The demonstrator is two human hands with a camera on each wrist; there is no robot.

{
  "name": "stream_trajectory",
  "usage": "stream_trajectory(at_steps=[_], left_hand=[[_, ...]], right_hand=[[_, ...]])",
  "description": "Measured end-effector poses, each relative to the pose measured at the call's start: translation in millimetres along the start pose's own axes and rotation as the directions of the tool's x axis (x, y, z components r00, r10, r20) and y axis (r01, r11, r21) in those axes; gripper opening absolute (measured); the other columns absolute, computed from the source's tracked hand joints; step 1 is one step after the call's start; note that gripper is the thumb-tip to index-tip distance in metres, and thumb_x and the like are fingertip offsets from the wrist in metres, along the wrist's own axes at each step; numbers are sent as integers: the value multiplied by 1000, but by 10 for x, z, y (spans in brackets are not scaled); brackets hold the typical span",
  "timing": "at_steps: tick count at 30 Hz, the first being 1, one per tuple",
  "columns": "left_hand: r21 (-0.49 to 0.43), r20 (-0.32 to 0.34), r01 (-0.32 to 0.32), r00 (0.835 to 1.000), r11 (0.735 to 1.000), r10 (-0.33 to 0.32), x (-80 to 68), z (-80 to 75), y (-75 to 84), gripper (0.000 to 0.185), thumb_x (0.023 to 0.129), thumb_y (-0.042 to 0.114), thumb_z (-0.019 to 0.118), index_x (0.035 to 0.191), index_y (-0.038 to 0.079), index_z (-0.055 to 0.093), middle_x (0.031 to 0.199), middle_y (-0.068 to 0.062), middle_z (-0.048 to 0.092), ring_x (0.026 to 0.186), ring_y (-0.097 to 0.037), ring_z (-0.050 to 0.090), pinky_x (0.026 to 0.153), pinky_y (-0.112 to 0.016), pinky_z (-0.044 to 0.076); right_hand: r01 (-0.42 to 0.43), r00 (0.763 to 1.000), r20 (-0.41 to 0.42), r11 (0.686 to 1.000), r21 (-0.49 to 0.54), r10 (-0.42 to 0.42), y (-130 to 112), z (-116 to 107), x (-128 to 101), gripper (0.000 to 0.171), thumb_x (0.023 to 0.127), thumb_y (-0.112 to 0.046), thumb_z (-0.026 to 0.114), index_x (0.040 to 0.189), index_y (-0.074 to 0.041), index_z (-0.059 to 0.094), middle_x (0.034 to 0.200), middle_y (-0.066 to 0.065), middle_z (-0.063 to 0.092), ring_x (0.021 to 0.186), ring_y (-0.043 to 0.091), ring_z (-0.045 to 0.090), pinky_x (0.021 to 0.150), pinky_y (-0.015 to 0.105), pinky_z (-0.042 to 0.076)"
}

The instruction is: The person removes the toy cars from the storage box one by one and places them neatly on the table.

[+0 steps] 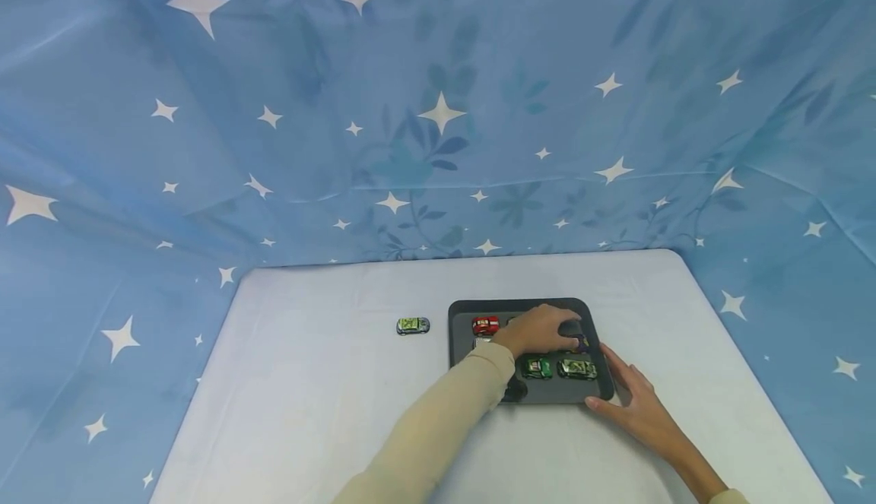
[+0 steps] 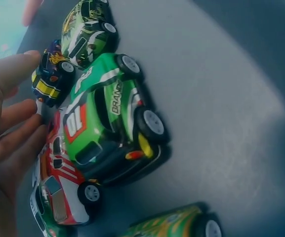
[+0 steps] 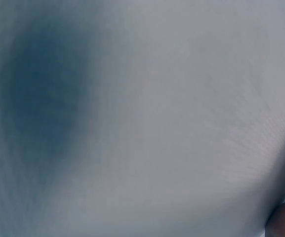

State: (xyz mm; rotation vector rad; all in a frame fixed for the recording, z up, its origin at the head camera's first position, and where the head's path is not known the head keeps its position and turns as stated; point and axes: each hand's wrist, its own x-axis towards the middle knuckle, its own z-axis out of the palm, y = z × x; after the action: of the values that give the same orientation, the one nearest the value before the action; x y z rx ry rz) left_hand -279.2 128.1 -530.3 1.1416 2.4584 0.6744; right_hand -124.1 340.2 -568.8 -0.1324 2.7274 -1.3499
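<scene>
Left hand (image 1: 541, 329) over the tray (image 1: 460, 314), grip loose, fingers (image 2: 14, 131) nearly straight, touching the blue car (image 2: 51, 79) and just beside the red car (image 2: 58, 182); no car clasped. Right hand (image 1: 633, 397) flat on the counter (image 1: 308, 382), fingers straight, touching the tray's right edge, holding nothing. Green car (image 2: 107, 118) in the tray between the blue and red cars, touching both. Another green car (image 1: 413, 325) alone on the counter, left of the tray. Right wrist view blurred, only pale surface.
</scene>
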Motion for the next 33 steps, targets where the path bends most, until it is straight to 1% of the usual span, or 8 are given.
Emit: stream_trajectory(at_steps=[3, 7, 13, 16, 18, 24, 29, 33], left_hand=[[16, -6, -4, 1000, 1000, 4, 5, 32, -11, 48, 106, 39, 72, 150, 20, 65, 146, 9, 65, 132, -5, 59, 109, -20, 44], [53, -2, -37, 999, 998, 37, 19, 78, -22, 40, 104, 37, 74, 141, 22, 72, 136, 12, 70, 123, -2, 64, 104, -17, 46], [103, -2, -67, 998, 992, 68, 12, 114, -29, 36, 105, 34, 74, 139, 23, 75, 133, 13, 72, 122, -1, 65, 105, -16, 46], [115, -3, -75, 997, 991, 76, 10, 117, -26, 36, 105, 34, 73, 140, 23, 74, 134, 13, 72, 124, 0, 64, 106, -16, 45], [115, -4, -83, 996, 990, 84, 15, 119, -29, 36, 105, 33, 73, 140, 22, 74, 134, 13, 72, 123, 0, 64, 106, -15, 45], [114, -5, -94, 995, 989, 95, 7, 123, -29, 35, 105, 32, 74, 138, 23, 75, 132, 13, 73, 120, 1, 66, 104, -14, 45], [100, -18, -106, 994, 989, 108, -4, 118, -42, 34, 105, 32, 73, 138, 22, 76, 130, 13, 74, 114, 3, 68, 100, -13, 47], [76, -38, -128, 991, 989, 131, -38, 91, -57, 33, 106, 31, 72, 137, 20, 76, 130, 11, 74, 113, 2, 68, 99, -12, 47]], right_hand=[[-6, 1000, 0, 1000, -1, 6, -5, 8, 0, 100, 93, -29, 84, 173, -17, 24, 157, 38, 43, 142, 64, 39, 119, 78, 5], [-6, 1000, 0, 1000, -2, 6, -1, 10, 1, 101, 93, -30, 84, 173, -16, 24, 158, 38, 41, 142, 64, 38, 120, 78, 4], [-14, 1000, 4, 1000, -2, 14, 18, 16, 5, 101, 92, -29, 85, 172, -16, 24, 160, 37, 40, 144, 65, 32, 112, 85, 14], [-20, 1000, 2, 1000, 0, 20, 24, 19, 1, 101, 92, -30, 85, 172, -17, 24, 160, 37, 40, 145, 65, 33, 112, 85, 14], [-25, 1000, 3, 1000, -1, 25, 23, 20, 1, 102, 92, -31, 85, 173, -16, 24, 160, 37, 39, 145, 65, 32, 114, 84, 10], [-41, 999, 7, 999, -5, 41, 28, 23, -3, 101, 93, -33, 83, 173, -16, 23, 162, 37, 35, 145, 67, 31, 111, 87, 10], [-39, 999, 10, 999, 2, 39, 11, 20, -4, 101, 94, -33, 83, 173, -16, 22, 163, 37, 35, 145, 66, 30, 116, 83, 6], [-46, 999, 11, 999, -4, 46, -10, 25, -10, 101, 93, -32, 84, 173, -16, 23, 162, 36, 36, 145, 66, 30, 113, 85, 10]])
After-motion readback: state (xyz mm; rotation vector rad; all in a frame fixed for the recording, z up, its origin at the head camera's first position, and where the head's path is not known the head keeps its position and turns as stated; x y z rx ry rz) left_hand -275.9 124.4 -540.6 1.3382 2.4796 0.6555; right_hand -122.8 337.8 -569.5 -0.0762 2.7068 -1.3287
